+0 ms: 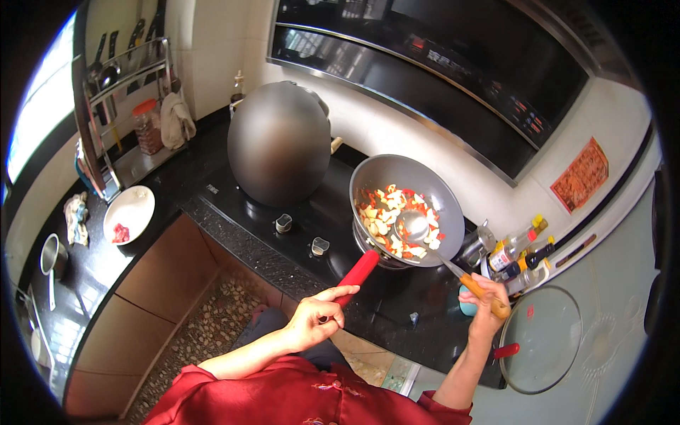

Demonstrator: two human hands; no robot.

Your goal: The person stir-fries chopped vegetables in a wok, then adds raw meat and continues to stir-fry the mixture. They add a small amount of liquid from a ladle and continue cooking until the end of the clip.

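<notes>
A grey wok [449, 212] with a red handle sits tilted over the right burner. Chopped pale and red pieces of food [390, 202] lie in it. My left hand [319, 319] is closed round the end of the red handle. My right hand [486, 303] grips the wooden handle of a metal ladle [413, 226], whose bowl rests among the food. Behind and to the left, a large pot stands at the other burner, mostly covered by a blurred dark oval.
A glass lid [542, 340] with a red knob stands at the right, near seasoning bottles [510, 252] and a metal jug [481, 244]. On the left counter are a white bowl [143, 212] with some red food, a crumpled cloth [77, 218] and a small saucepan [53, 255]. A range hood [425, 79] hangs above.
</notes>
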